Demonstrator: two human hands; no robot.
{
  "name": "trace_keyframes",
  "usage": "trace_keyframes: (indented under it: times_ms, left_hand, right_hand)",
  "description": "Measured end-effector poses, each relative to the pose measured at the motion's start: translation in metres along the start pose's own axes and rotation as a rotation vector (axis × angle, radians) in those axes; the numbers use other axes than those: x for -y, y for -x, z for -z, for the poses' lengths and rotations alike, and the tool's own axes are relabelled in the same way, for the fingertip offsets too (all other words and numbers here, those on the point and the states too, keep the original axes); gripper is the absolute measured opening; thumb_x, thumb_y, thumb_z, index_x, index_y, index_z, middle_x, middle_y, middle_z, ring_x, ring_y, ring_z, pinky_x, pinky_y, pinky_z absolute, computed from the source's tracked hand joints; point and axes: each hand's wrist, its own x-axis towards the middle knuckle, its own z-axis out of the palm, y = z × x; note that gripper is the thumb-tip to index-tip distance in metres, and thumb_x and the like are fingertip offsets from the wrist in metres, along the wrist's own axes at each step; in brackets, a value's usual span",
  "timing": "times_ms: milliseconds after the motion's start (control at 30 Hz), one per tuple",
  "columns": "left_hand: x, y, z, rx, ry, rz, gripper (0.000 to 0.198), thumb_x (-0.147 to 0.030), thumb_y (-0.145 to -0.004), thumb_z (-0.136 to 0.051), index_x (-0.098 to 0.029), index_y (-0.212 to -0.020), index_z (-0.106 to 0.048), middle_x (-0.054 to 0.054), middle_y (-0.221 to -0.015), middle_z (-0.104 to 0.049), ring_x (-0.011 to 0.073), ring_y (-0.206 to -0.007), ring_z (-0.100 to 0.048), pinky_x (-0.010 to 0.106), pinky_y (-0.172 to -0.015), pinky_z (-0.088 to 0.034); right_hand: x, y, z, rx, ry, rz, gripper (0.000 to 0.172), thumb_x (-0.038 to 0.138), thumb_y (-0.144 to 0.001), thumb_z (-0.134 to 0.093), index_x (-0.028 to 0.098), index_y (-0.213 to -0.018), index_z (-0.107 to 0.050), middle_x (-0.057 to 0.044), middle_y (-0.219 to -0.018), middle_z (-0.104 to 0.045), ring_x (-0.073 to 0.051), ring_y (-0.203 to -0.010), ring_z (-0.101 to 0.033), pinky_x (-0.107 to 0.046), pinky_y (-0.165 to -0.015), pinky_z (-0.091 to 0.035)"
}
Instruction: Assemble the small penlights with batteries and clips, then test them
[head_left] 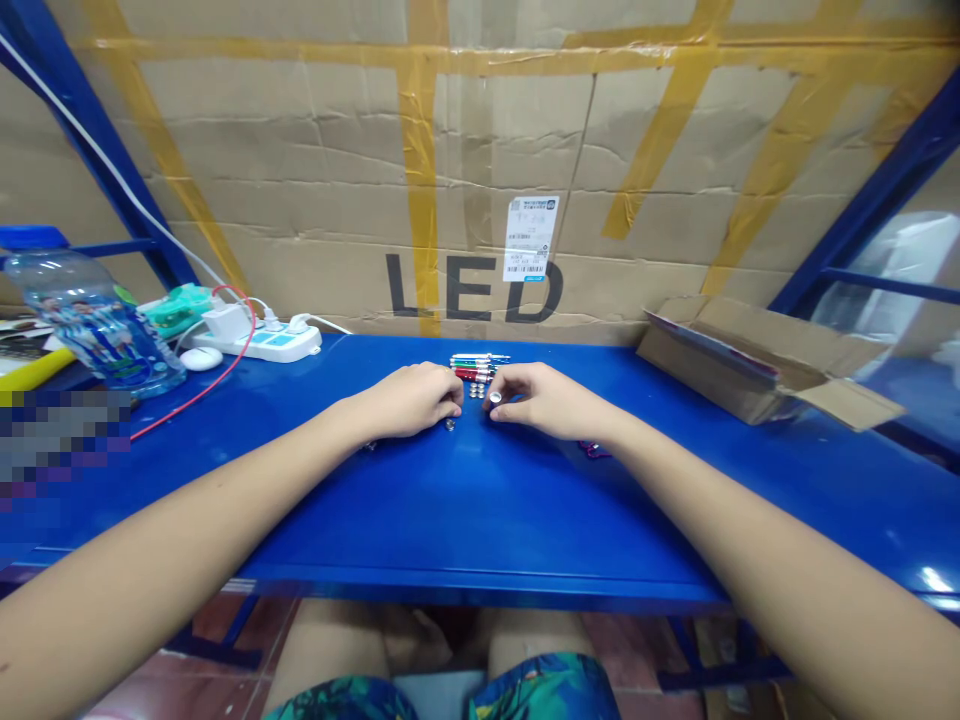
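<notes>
Centre frame, head view: the right hand pinches a small silver disc at the fingertips. The left hand lies curled, its grip hidden, just beside loose discs, below slim pen-like tubes. Caution: a slackened pinch or a stray knuckle could send discs rolling across the blue tabletop.

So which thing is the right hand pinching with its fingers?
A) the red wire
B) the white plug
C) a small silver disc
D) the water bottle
C. The right hand pinches a small silver disc at its fingertips, right beside a little group of similar discs on the blue table.
</notes>
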Motion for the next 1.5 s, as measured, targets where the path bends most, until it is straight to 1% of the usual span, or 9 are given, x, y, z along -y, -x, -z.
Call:
trace_keyframes:
  times_ms: [100,300,633,833,933,1067,1233,1367,1500]
  left_hand:
    - [-0.003,0.002,0.005,-0.086,-0.008,-0.034,0.011,-0.020,-0.087,-0.059,-0.018,-0.084,-0.069,0.003,-0.083,-0.072,0.0172,-0.075,-0.063,0.027,-0.068,-0.041]
    - [-0.023,0.005,0.006,-0.366,0.078,-0.284,0.013,-0.023,-0.094,-0.056,-0.017,-0.092,-0.067,0.003,-0.088,-0.072,0.0158,-0.081,-0.064,0.026,-0.075,-0.045]
    - [-0.026,0.003,-0.001,-0.437,0.174,-0.323,0.015,-0.021,-0.094,-0.054,-0.018,-0.087,-0.067,0.005,-0.085,-0.071,0.0158,-0.080,-0.064,0.026,-0.073,-0.048]
    - [-0.026,0.005,0.002,-0.367,0.167,-0.351,0.015,-0.024,-0.094,-0.056,-0.017,-0.089,-0.069,0.006,-0.089,-0.070,0.0158,-0.081,-0.063,0.027,-0.076,-0.047]
    - [-0.025,0.004,0.001,-0.359,0.192,-0.291,0.011,-0.022,-0.092,-0.057,-0.018,-0.092,-0.068,0.004,-0.091,-0.071,0.0155,-0.083,-0.064,0.027,-0.078,-0.047]
    - [-0.024,0.001,-0.002,-0.363,0.314,-0.069,0.015,-0.026,-0.083,-0.068,-0.017,-0.096,-0.066,0.001,-0.082,-0.068,0.0139,-0.072,-0.062,0.025,-0.065,-0.046]
    - [-0.027,-0.001,0.000,-0.371,0.495,0.052,0.012,-0.029,-0.081,-0.068,-0.017,-0.083,-0.070,0.001,-0.079,-0.071,0.0146,-0.073,-0.063,0.026,-0.066,-0.047]
    - [-0.025,-0.002,0.005,-0.471,0.572,0.073,0.015,-0.031,-0.083,-0.067,-0.016,-0.084,-0.070,0.002,-0.082,-0.072,0.0161,-0.077,-0.065,0.028,-0.072,-0.050]
    - [-0.014,-0.005,0.009,-0.630,0.743,0.078,0.013,-0.026,-0.088,-0.061,-0.015,-0.096,-0.063,0.006,-0.090,-0.073,0.0181,-0.088,-0.069,0.034,-0.083,-0.054]
  right_hand:
    - [-0.001,0.000,0.000,-0.002,-0.005,0.002,0.012,0.023,-0.074,-0.067,0.018,-0.083,-0.061,-0.003,-0.086,-0.070,-0.019,-0.082,-0.064,-0.032,-0.077,-0.048]
    - [0.001,0.001,0.000,-0.002,-0.008,0.018,0.010,0.022,-0.076,-0.065,0.018,-0.083,-0.061,-0.002,-0.085,-0.069,-0.019,-0.082,-0.063,-0.032,-0.076,-0.047]
    - [0.006,0.003,-0.003,-0.020,-0.040,0.032,0.008,0.022,-0.075,-0.065,0.018,-0.079,-0.060,0.000,-0.079,-0.067,-0.017,-0.078,-0.061,-0.030,-0.073,-0.047]
    - [0.004,0.002,-0.005,-0.028,-0.159,-0.032,0.011,0.022,-0.071,-0.069,0.017,-0.077,-0.060,0.000,-0.074,-0.067,-0.016,-0.072,-0.062,-0.029,-0.069,-0.048]
    - [0.002,0.001,-0.006,-0.034,-0.195,-0.041,0.012,0.023,-0.072,-0.069,0.017,-0.077,-0.061,-0.001,-0.072,-0.067,-0.016,-0.069,-0.062,-0.029,-0.067,-0.049]
    - [0.009,0.003,-0.008,-0.077,-0.195,-0.019,0.015,0.029,-0.076,-0.069,0.016,-0.075,-0.062,-0.001,-0.071,-0.067,-0.015,-0.067,-0.061,-0.028,-0.065,-0.048]
    - [0.014,0.005,-0.009,-0.140,-0.049,0.018,0.013,0.029,-0.078,-0.069,0.016,-0.079,-0.073,-0.002,-0.077,-0.072,-0.019,-0.075,-0.063,-0.030,-0.070,-0.046]
    - [0.012,0.002,-0.013,-0.196,0.123,0.008,0.020,0.032,-0.079,-0.072,0.019,-0.093,-0.074,-0.003,-0.084,-0.074,-0.020,-0.078,-0.063,-0.032,-0.072,-0.044]
    - [0.021,-0.001,-0.025,-0.253,0.259,-0.032,0.011,0.026,-0.084,-0.066,0.016,-0.089,-0.068,-0.004,-0.077,-0.069,-0.018,-0.070,-0.059,-0.031,-0.067,-0.043]
